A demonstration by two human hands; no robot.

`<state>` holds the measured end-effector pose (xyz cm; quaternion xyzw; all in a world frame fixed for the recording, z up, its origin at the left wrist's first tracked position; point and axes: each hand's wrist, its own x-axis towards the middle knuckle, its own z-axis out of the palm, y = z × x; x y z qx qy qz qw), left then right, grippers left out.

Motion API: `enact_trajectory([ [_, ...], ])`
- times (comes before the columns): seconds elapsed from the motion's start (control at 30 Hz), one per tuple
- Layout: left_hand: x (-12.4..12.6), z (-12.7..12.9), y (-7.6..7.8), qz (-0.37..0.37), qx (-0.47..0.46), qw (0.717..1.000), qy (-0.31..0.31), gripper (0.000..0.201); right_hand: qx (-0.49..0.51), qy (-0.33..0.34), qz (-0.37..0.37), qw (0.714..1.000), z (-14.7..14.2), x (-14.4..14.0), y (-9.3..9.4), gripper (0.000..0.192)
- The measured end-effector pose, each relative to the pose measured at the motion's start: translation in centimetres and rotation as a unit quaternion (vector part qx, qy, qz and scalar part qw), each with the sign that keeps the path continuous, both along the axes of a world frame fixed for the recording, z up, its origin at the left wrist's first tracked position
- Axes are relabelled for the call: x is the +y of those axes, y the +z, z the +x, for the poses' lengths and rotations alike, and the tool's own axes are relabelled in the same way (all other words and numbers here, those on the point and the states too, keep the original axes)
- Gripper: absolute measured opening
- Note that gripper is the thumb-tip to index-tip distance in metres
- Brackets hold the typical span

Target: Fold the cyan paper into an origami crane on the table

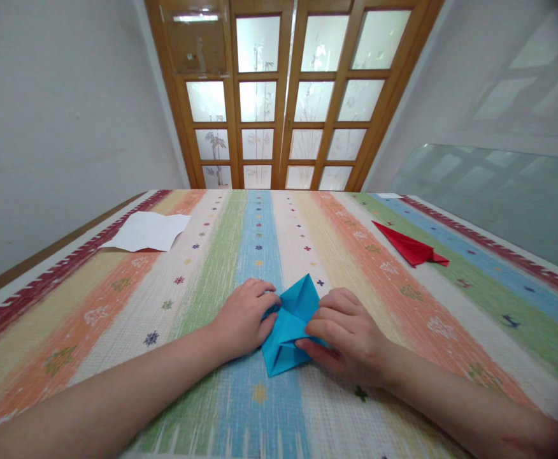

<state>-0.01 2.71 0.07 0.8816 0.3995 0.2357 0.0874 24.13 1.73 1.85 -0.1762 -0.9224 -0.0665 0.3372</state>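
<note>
Paper (288,326), bright blue and folded into a many-creased, angular shape, lies on the tablecloth (178,408), one corner pointing to twelve o'clock and a raised flap gaping near six. At its nine o'clock, the left hand (246,317) curls its fingers narrowly round the edge, holding it; at three, the right hand (348,335) pinches the flap between thumb and fingers. Toward ten lies a white sheet (148,231), slightly buckled; toward two, a pointed red folded piece (410,247). The cloth looks woven, with coloured stripes and snowflakes.
</note>
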Motion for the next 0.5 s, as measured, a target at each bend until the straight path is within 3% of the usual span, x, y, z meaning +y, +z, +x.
enact_trajectory([
  [0.17,0.17,-0.05,0.03,-0.029,-0.013,0.999,-0.021,0.016,-0.021,0.003,0.025,0.999,-0.2,-0.09,0.03,0.027],
  [0.5,0.44,-0.18,0.08,-0.029,-0.033,0.998,0.038,0.009,-0.053,0.003,0.003,0.999,0.57,0.79,-0.25,0.019],
])
